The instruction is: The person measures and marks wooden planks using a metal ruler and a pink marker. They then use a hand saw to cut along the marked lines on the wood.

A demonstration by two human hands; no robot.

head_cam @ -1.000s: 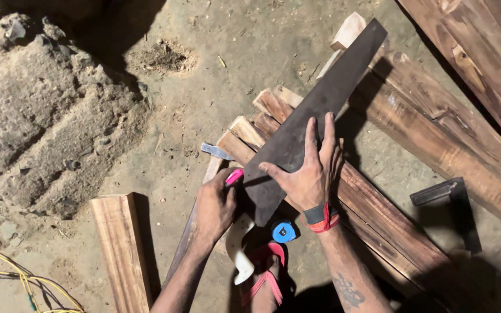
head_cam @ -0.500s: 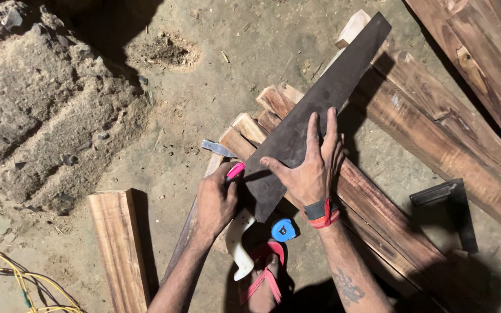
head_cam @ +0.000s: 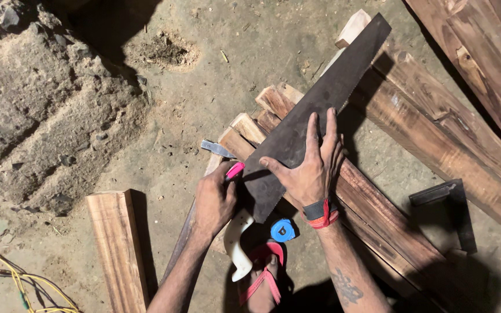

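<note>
While a short plank (head_cam: 117,243) lies on the dirt floor (head_cam: 215,75) at far left, the left hand (head_cam: 215,200) pinches a pink marker (head_cam: 235,170) at the handsaw blade (head_cam: 314,110). Laid across stacked planks (head_cam: 378,203), that blade is pinned by the right hand (head_cam: 311,168), flat and spread, near a steel square (head_cam: 450,206).

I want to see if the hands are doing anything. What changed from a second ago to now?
Almost nothing. The left hand with its pink marker sits at the same spot by the saw blade's edge. The right hand stays pressed flat on the dark saw blade, which still lies across the wooden planks. The blue tape measure hasn't moved.
</note>
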